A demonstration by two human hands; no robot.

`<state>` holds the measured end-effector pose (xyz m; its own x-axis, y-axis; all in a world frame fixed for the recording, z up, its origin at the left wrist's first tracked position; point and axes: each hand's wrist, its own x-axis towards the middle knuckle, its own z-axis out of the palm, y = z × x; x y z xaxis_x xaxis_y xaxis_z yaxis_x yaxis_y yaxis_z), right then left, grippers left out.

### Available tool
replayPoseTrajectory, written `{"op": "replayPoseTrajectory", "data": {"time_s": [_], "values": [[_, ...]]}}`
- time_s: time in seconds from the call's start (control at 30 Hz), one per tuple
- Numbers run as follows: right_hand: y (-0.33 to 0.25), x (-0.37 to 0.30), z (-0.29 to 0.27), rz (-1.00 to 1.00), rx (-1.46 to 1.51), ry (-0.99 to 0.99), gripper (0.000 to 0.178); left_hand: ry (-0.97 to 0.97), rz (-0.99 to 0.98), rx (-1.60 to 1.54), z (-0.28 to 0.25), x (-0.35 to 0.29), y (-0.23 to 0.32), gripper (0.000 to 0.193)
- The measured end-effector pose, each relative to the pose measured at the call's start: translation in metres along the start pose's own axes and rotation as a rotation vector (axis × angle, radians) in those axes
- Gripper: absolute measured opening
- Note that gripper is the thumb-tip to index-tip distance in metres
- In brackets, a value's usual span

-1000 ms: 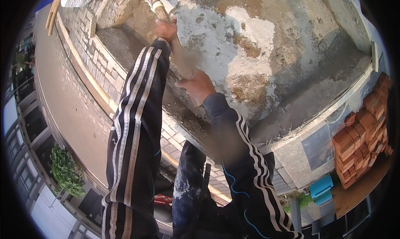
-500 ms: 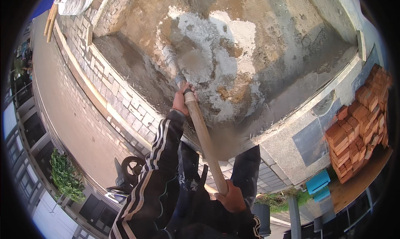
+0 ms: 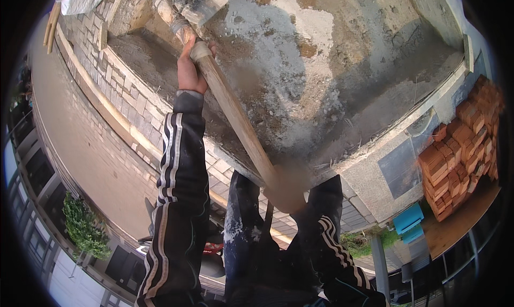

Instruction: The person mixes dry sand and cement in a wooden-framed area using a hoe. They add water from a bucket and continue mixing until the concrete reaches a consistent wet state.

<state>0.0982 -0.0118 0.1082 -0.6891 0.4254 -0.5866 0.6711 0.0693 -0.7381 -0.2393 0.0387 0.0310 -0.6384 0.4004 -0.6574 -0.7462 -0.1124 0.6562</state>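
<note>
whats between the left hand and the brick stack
In the head view, the wooden handle, then grey, powdery ground and the pale rim beyond it.

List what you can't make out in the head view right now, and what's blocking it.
- Right hand: head view; too blurred to tell how it grips.
- Left hand: head view; the wooden handle hides part of it.
- Tool's blade: head view; the top edge cuts it off.
- Red object: head view; left sleeve and trouser leg leave only a sliver.

Bright daylight, bowed dark-rimmed edges, right hand [image 3: 290, 201] seemingly smudged by blur.
</note>
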Motion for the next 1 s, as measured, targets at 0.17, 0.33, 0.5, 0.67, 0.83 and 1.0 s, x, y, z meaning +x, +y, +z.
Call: {"op": "replayPoseTrajectory", "data": {"time_s": [0.17,0.33,0.5,0.67,0.83,1.0], "values": [[-0.078,0.197,-0.030,-0.066,0.235,0.036,0.047,-0.028,0.342,1.078,0.029,0.103,0.003,0.065],[-0.069,0.203,-0.012,0.102,0.465,-0.089,0.046,0.212,0.349,1.705,0.045,0.122,-0.017,0.087],[-0.049,0.061,-0.040,0.188,0.319,-0.044,0.044,0.460,0.339,1.379,0.028,0.081,-0.077,0.094],[-0.006,-0.091,-0.052,0.485,0.513,-0.168,0.044,0.279,-0.040,1.281,-0.001,-0.001,-0.149,0.068],[0.011,-0.211,-0.062,0.596,0.320,-0.166,0.049,0.127,-0.610,0.302,-0.007,-0.131,-0.190,0.024],[0.020,-0.281,-0.066,0.664,0.293,-0.229,0.046,0.291,-0.569,0.318,0.011,-0.217,-0.173,0.021]]}}
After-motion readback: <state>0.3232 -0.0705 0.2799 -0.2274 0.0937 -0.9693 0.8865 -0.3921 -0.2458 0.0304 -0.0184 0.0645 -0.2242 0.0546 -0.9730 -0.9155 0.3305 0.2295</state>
